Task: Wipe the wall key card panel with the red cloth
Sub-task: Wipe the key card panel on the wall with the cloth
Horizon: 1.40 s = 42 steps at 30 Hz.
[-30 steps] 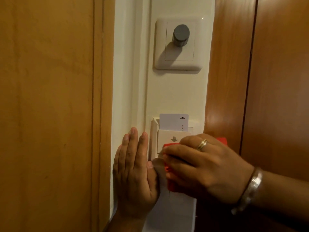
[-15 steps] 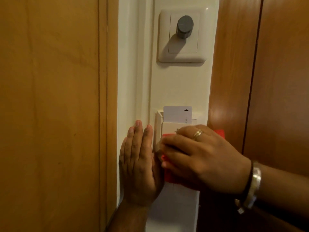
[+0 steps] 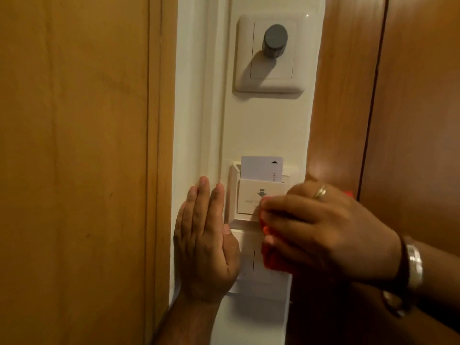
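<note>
The cream key card panel (image 3: 249, 202) is mounted on a narrow white wall strip, with a white key card (image 3: 261, 168) standing in its slot. My right hand (image 3: 321, 232) presses the red cloth (image 3: 270, 260) against the panel's right and lower part; the hand hides most of the cloth. My left hand (image 3: 206, 242) lies flat on the wall just left of the panel, fingers together and pointing up, holding nothing.
A cream dimmer plate with a grey knob (image 3: 275, 41) sits above the panel. A light wooden door frame (image 3: 74, 170) fills the left side, and dark wooden panels (image 3: 398, 120) flank the right. A white switch plate (image 3: 251, 267) lies below the panel.
My right hand with the cloth has slid right and down, uncovering the panel's arrow mark and left face. The left hand stays flat on the wall.
</note>
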{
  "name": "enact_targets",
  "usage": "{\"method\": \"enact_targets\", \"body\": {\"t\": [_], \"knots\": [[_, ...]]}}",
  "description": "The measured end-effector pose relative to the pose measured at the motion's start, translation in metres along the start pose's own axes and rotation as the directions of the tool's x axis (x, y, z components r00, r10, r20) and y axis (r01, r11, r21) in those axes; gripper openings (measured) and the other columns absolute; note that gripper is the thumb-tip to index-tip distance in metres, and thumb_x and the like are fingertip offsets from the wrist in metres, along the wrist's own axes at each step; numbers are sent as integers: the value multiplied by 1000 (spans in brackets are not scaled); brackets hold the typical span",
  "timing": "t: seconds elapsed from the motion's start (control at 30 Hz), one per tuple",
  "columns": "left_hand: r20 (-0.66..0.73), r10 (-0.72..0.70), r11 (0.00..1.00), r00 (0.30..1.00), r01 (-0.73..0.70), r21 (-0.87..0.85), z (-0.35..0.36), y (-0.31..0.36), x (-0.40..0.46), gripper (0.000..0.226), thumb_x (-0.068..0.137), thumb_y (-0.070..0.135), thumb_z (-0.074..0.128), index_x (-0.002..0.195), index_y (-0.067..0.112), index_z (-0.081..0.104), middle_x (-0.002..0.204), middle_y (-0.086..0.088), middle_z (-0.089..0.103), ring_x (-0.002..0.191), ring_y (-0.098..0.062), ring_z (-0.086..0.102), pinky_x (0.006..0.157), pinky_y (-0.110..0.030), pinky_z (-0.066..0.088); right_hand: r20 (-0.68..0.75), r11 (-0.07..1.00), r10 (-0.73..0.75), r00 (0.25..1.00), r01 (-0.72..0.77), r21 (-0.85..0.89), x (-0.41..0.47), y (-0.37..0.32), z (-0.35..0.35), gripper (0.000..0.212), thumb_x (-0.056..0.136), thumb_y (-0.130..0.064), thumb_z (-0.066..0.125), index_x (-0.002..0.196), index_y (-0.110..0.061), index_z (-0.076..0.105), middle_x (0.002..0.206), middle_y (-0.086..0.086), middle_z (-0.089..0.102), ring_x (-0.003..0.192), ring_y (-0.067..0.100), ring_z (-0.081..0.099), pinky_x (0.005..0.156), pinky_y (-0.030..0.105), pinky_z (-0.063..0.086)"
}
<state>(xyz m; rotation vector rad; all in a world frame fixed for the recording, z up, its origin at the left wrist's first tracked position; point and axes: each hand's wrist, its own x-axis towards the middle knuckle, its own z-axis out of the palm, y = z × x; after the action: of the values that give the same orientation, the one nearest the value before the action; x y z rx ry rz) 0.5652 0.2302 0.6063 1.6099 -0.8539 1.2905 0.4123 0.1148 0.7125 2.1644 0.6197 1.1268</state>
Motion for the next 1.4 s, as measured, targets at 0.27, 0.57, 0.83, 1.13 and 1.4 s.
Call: {"method": "enact_targets", "body": {"t": [0.27,0.57,0.83,1.13,1.4], "knots": [[-4,-1,1000,1000,1,-11,0,0,1,55,93,24,32,148,15,32,159,-3,26,151,-18,19,123,-33,13,-39,999,-29,999,29,18,-26,9,8,28,93,-35,54,106,-12,66,107,9,69,89,19,59,76,33,51],[-15,3,1000,1000,-3,-4,0,-1,1,55,93,25,34,147,16,33,158,-3,27,150,-20,21,123,-32,13,-76,996,77,994,-73,59,-28,19,2,31,91,-33,57,106,-9,69,109,12,68,88,24,62,74,37,52],[-15,1,1000,1000,-1,-5,0,0,1,54,94,24,33,147,16,33,158,-3,28,150,-20,22,122,-33,15,-67,992,98,993,-92,92,-28,13,1,31,93,-34,54,105,-9,69,107,10,69,86,23,62,72,34,52],[-9,7,1000,1000,-6,10,-1,-1,0,54,94,26,33,148,17,32,158,-2,27,150,-19,21,123,-32,13,-111,985,157,981,-148,89,-18,-2,0,32,95,-37,50,104,-11,67,105,9,70,86,23,61,72,34,51],[5,10,1000,1000,-10,22,1,-3,-1,55,93,22,35,148,15,33,159,-5,27,150,-20,20,123,-33,13,18,992,123,992,-123,9,13,-9,-14,33,94,-36,46,101,-14,69,102,7,71,83,24,64,69,38,54]]}}
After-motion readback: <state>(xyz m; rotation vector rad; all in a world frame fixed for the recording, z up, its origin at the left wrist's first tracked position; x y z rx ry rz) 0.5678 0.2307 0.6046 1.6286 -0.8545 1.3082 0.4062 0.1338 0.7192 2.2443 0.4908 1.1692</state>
